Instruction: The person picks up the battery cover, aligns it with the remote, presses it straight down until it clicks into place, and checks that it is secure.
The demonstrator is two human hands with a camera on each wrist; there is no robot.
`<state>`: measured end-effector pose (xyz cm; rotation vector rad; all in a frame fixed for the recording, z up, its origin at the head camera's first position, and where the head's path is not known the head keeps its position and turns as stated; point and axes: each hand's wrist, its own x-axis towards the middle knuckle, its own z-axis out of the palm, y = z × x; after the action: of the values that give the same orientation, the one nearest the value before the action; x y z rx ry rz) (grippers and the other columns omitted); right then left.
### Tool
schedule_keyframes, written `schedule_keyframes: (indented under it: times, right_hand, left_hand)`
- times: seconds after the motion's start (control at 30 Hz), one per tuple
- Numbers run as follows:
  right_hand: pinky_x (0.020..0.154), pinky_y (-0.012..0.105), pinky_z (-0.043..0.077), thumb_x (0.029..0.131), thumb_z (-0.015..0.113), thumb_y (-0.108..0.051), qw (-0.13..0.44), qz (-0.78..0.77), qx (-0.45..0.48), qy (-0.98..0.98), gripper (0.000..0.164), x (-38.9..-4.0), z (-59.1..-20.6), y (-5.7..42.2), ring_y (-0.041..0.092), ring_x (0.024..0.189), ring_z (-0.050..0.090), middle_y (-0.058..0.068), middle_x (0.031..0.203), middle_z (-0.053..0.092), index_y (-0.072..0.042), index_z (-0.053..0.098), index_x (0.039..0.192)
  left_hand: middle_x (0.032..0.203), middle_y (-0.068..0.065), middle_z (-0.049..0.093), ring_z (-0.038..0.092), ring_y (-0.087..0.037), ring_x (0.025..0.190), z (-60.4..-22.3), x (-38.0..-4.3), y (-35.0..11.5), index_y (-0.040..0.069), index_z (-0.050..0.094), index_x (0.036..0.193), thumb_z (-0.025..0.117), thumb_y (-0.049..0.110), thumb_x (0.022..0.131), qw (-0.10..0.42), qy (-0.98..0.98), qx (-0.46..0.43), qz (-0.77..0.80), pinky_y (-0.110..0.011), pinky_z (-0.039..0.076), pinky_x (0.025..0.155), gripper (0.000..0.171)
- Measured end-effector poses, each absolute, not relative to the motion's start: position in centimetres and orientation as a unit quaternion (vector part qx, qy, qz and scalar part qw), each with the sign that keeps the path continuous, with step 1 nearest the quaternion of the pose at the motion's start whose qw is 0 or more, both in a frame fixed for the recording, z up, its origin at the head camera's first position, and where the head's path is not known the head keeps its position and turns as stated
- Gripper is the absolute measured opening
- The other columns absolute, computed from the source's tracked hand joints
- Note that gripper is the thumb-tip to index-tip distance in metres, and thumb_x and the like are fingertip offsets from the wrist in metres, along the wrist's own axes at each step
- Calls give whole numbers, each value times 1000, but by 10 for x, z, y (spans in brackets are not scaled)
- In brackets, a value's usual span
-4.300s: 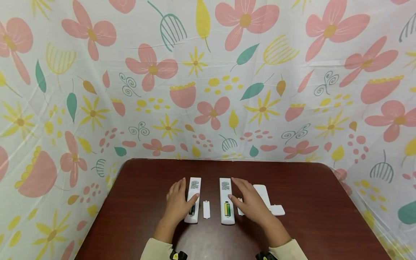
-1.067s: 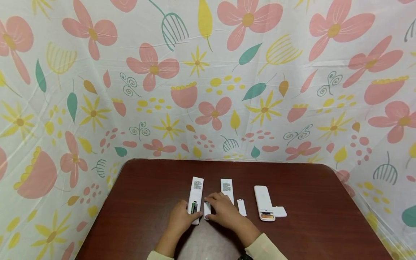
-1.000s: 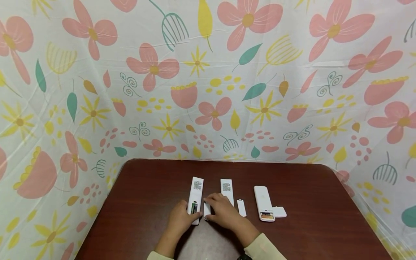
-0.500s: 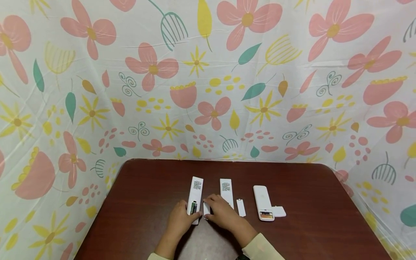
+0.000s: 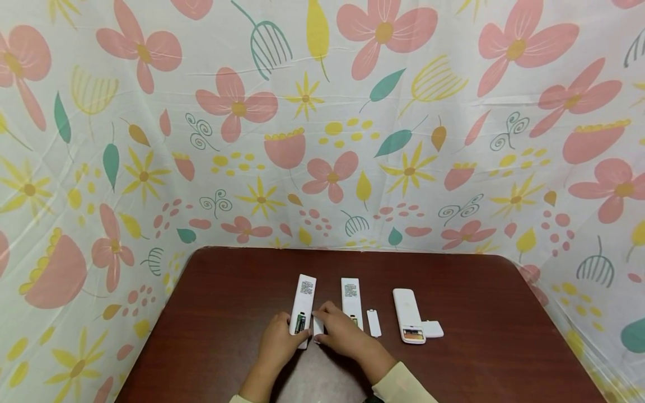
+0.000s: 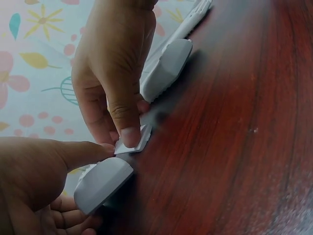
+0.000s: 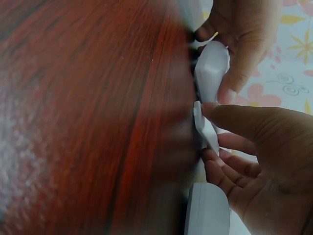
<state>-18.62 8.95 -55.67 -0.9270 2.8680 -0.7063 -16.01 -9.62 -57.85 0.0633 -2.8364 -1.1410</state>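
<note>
My left hand (image 5: 277,338) grips the lower end of a white remote control (image 5: 305,299), thumb along its right edge and fingers on the left side. Its battery compartment is uncovered and shows green-and-black batteries (image 5: 300,321). My right hand (image 5: 345,333) pinches a small white battery cover (image 5: 318,327) between thumb and fingers, close beside that remote's right edge. In the right wrist view the cover (image 7: 207,128) is tilted on its edge. A second remote control (image 5: 351,299) lies just beyond the right hand, which partly hides its battery compartment.
Right of the second remote lies another battery cover (image 5: 374,323). Farther right is a rounded white remote control (image 5: 406,308) with orange batteries showing, and a white cover (image 5: 433,328) against its side. The brown table (image 5: 242,291) ends at a floral cloth backdrop (image 5: 322,218).
My right hand has left the second remote's side and taken hold of the battery cover, lately shifting it slightly left toward the first remote. My left hand has gripped that remote, now slightly slanted.
</note>
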Motion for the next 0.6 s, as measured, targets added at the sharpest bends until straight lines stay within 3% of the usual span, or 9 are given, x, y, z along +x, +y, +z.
schedule_keyframes:
  times: [0.2,0.6]
  right_hand:
    - [81,29,56,85,82,-20,30,-231,-286,930,58,-186,-555,88,18,97,63,9,119,57,3,61,134]
    - [78,29,56,83,83,-15,31,-261,-272,926,57,-182,-556,87,17,94,63,10,117,56,6,61,131]
  left_hand:
    - [82,-6,57,49,-14,67,-575,-159,-97,3,60,92,85,36,76,38,-925,18,-376,-30,40,58,44]
    - [87,-6,72,61,-10,71,-572,-156,-97,0,61,106,76,21,85,0,-891,3,-454,-24,49,61,34]
